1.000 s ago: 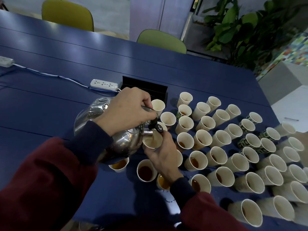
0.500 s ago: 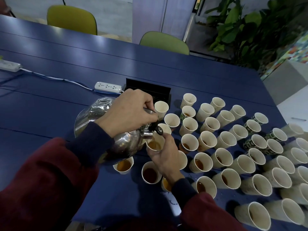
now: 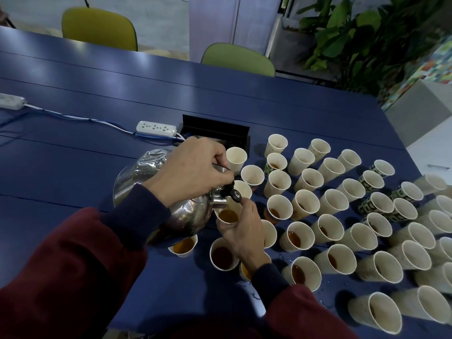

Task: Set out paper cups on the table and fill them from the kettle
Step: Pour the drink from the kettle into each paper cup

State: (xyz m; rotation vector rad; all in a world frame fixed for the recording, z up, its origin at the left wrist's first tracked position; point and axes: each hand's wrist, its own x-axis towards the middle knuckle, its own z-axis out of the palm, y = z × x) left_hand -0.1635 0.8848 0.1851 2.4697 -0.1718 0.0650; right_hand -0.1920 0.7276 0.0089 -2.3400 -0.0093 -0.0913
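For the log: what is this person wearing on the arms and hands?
Both arms are in loose dark red sleeves, the left sleeve and the right sleeve, each ending in a snug navy cuff at the wrist. The left hand and right hand are bare: no gloves, and no ring or watch shows.

The round silver metal kettle (image 3: 149, 172), left of centre, is polished to a mirror gloss and shows warped reflections. Its spout knob (image 3: 236, 195) looks like black plastic. The off-white paper cup (image 3: 226, 216) under the spout is matt, as are the other paper cups (image 3: 303, 206) on the right. The dark blue table (image 3: 73, 155) is smooth with a soft sheen. The white power strip (image 3: 156, 128) is glossy plastic. The maroon sleeve (image 3: 73, 265) at lower left is matt cloth.
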